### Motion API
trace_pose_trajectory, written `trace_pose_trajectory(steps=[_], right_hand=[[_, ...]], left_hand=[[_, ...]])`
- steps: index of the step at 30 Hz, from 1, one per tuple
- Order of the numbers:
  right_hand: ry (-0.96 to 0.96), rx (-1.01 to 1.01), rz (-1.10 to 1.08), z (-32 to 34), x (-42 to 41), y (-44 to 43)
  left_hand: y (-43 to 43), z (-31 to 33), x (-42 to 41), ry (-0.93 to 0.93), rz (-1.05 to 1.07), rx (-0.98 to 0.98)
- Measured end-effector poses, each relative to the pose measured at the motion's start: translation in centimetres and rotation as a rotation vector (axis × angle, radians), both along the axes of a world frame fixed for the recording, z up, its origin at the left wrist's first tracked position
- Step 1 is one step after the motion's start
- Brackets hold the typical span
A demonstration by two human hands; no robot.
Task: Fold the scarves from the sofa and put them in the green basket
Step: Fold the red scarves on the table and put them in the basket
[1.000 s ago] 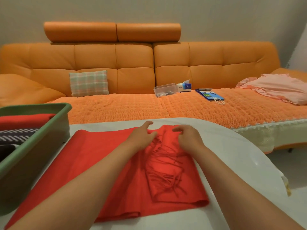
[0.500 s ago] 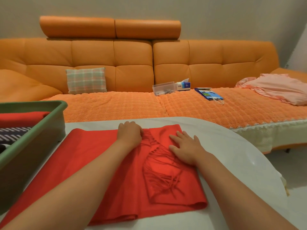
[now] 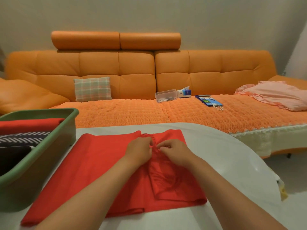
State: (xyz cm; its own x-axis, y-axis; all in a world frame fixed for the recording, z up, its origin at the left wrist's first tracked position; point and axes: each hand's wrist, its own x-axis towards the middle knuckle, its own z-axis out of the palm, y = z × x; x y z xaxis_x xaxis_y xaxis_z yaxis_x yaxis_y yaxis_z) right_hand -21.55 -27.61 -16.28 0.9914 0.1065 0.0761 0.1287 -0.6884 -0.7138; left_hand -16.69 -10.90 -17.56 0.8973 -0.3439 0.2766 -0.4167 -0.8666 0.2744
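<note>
A red scarf (image 3: 99,165) lies partly folded on the white table (image 3: 224,156), its fringed end laid back over the right part. My left hand (image 3: 138,151) and my right hand (image 3: 176,151) meet at the fringe near the far edge, each pinching red tassels. The green basket (image 3: 54,143) stands at the left on the table, holding a folded red scarf (image 3: 28,124), a black-and-white striped one (image 3: 21,138) and a dark one (image 3: 13,156). A pink cloth (image 3: 279,95) lies on the orange sofa (image 3: 132,75) at the far right.
On the sofa seat sit a checked cushion (image 3: 92,88), a clear plastic box (image 3: 165,95), a tissue box (image 3: 184,92) and a blue paper bag (image 3: 209,101). The table's rounded edge curves down the right side, with pale floor beyond it.
Both hands had been pressing flat on the scarf; they have now drawn together at the fringe and closed on the tassels. The camera tilted up a little.
</note>
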Motion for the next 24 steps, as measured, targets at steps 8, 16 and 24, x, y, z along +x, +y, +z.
trace_pose_trajectory(steps=[8,16,24], right_hand=[[0.012,0.239,0.03,-0.6,1.0,0.1],[-0.152,-0.032,-0.235,-1.7,2.6,-1.3],[-0.135,-0.238,-0.199,-2.8,3.6,-1.9]], left_hand=[[1.3,1.1,1.2,0.109,0.023,-0.006],[-2.4,1.6,4.9,0.288,0.119,-0.095],[-2.9,0.5,6.3,0.153,0.177,-0.206]])
